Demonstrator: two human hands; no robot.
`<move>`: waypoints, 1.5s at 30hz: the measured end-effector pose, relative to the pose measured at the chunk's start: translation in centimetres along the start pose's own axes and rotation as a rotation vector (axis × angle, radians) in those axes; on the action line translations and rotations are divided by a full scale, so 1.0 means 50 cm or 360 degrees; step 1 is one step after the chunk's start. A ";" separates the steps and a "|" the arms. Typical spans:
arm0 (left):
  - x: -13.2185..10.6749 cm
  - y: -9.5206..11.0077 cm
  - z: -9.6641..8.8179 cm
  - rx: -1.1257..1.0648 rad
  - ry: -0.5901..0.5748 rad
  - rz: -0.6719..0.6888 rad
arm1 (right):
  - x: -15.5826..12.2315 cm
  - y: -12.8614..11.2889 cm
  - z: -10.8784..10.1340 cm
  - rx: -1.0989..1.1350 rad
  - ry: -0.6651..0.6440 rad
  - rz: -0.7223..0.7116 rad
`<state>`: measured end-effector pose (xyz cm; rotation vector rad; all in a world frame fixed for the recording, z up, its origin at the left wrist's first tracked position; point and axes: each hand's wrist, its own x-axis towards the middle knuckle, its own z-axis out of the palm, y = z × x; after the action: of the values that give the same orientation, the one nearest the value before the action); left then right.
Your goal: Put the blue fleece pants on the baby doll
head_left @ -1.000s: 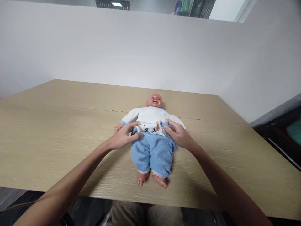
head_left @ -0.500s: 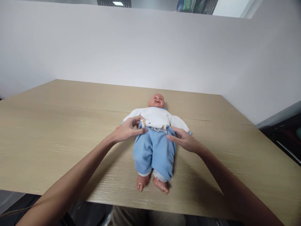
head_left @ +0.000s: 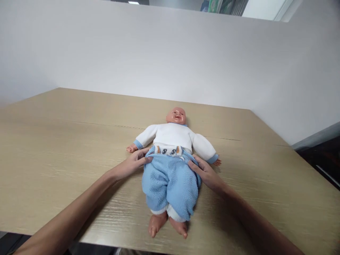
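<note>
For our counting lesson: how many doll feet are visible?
2: one foot below the blue trousers, the other foot to its right in the picture.

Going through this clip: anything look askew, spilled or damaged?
The blue trousers on the doll look slightly askew: they crumple near the left hand and right hand rather than forming one even top line, with an eye-printed white strip showing between. I see no spill or damage.
</note>
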<state>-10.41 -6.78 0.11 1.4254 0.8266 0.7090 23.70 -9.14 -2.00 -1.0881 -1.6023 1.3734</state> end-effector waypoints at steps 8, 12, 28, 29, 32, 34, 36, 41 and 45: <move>0.071 0.069 -0.017 -0.0034 0.0214 0.0110 | 0.101 -0.060 -0.036 -0.0114 0.0162 -0.0251; 0.126 0.071 -0.022 0.0054 0.0359 0.0133 | 0.154 -0.041 -0.036 0.0022 0.0340 -0.0143; 0.097 -0.064 -0.052 -0.0188 0.0339 0.0003 | 0.110 0.025 0.016 0.0754 0.0439 0.0128; 0.099 -0.065 -0.050 -0.0244 0.0316 0.0011 | 0.110 0.026 0.012 0.0732 0.0424 0.0108; 0.101 -0.062 -0.045 -0.0336 0.0265 0.0021 | 0.103 0.027 -0.009 0.0513 0.0298 0.0047; 0.099 -0.056 -0.043 -0.0341 0.0247 0.0029 | 0.094 0.025 -0.026 0.0188 0.0226 0.0008; 0.095 -0.050 -0.043 -0.0256 0.0225 0.0048 | 0.084 0.020 -0.036 -0.0110 0.0203 -0.0038; 0.086 -0.044 -0.059 0.0358 0.0292 0.0149 | 0.077 0.008 -0.017 0.0082 0.0203 -0.0026; 0.083 -0.045 -0.076 0.0656 0.0230 0.0193 | 0.080 0.006 0.018 0.0682 0.0324 0.0106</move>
<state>-11.42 -1.32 -2.30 1.8210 1.0483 0.7692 21.45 -5.71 -2.39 -0.9874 -1.0698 1.5080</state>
